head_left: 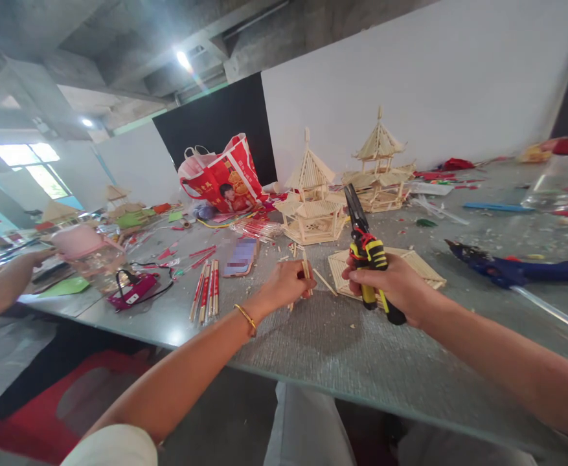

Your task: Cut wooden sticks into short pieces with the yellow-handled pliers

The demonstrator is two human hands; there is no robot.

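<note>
Pinched in the fingers of my left hand (284, 285) are short wooden sticks (306, 264), held roughly upright just above the table. My right hand (400, 285) is wrapped round the yellow-and-black handles of a pair of pliers (357, 213), its dark jaws pointing up and away from me. Below the pliers lies a flat hexagonal panel of wooden sticks (422, 266), partly hidden by my right hand. A loose stick (325, 282) rests on the table between my hands. Two pagoda models made of sticks, a nearer one (313, 217) and a farther one (381, 168), stand behind.
Chopsticks in red wrappers (204, 291) and a phone (239, 257) lie left of my hands. A blue glue gun (521, 268) lies on the right. Farther back stands a red shopping bag (225, 178). At far left, a co-worker's arm (2, 291) reaches near a pink-lidded jug (82, 243).
</note>
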